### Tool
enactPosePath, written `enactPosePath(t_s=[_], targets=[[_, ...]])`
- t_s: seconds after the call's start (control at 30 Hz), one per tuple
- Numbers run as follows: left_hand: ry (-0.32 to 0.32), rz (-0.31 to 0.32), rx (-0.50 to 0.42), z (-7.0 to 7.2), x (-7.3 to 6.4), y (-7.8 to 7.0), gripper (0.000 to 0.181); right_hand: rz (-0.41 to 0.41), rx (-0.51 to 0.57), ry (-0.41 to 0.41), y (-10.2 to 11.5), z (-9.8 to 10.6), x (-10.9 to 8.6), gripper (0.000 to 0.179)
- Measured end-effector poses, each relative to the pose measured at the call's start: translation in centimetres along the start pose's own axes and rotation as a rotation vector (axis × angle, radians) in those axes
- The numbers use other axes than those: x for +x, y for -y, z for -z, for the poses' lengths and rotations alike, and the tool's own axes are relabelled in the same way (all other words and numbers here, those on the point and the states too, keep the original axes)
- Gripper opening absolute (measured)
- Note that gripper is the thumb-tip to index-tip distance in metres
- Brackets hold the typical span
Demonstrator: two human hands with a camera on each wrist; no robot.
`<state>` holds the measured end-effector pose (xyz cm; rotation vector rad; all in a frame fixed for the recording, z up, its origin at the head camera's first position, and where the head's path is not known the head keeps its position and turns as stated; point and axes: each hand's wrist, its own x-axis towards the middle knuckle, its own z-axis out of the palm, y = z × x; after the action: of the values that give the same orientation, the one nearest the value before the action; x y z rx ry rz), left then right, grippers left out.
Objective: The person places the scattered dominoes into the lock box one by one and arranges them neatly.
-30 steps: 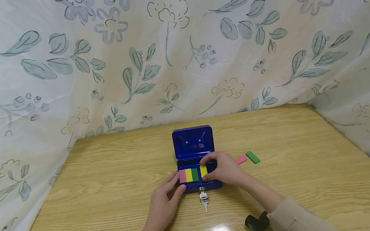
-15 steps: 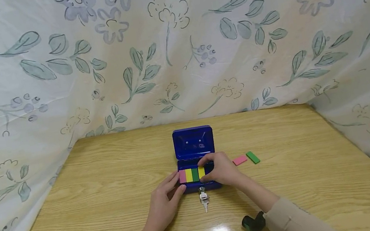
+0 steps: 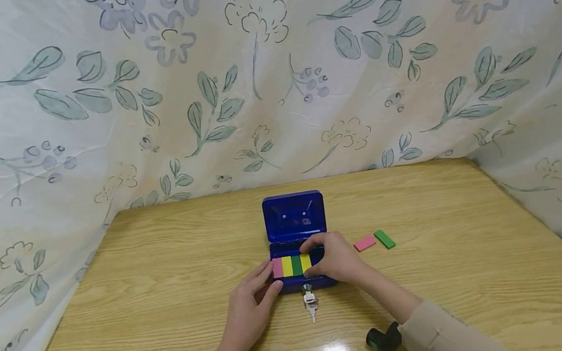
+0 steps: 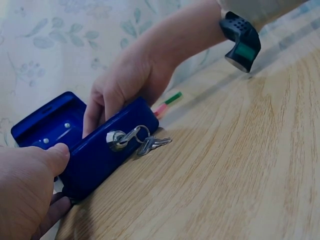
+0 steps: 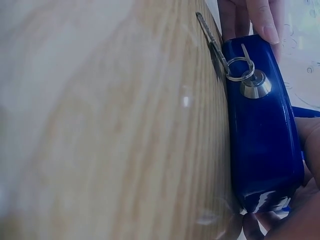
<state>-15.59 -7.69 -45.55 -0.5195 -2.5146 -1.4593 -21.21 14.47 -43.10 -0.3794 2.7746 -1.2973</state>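
A person works with both hands at a small blue box (image 3: 291, 287) that stands on a wood-grain table (image 3: 170, 251), its lid (image 3: 294, 216) raised at the back. The left hand (image 3: 250, 308) grips the box at its left front corner, thumb on the rim and fingers at the side. Across the box's middle, the right hand (image 3: 336, 258) pinches a yellow block (image 3: 306, 263) between thumb and fingers, a narrow grip at the right end of a tight row. From the box's left side, that row runs pink block (image 3: 277, 268), second yellow block (image 3: 287, 266), green block (image 3: 296, 265), then the one in hand. Silver keys (image 4: 152, 144) hang on a ring from the lock (image 4: 116, 140) in the box's front wall. To the right of the box lie a loose pink piece (image 3: 364, 243) and, just beyond it, a loose green piece (image 3: 384, 239). A black device (image 3: 382, 341) is worn at the right wrist, nearer the viewer than the box. Behind the box hangs a pale cloth (image 3: 234, 165) printed with flowers and leaves.
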Motion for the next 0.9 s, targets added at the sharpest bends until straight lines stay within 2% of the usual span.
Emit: enactPosePath(t_s=[0.6, 0.9], targets=[[-0.008, -0.01, -0.008, -0.01, 0.1, -0.05, 0.043, -0.024, 0.042, -0.015, -0.07, 0.15, -0.02, 0.037], [-0.01, 0.004, -0.004, -0.03, 0.01, -0.07, 0.044, -0.073, 0.057, 0.013, 0.03, 0.83, -0.28, 0.035]])
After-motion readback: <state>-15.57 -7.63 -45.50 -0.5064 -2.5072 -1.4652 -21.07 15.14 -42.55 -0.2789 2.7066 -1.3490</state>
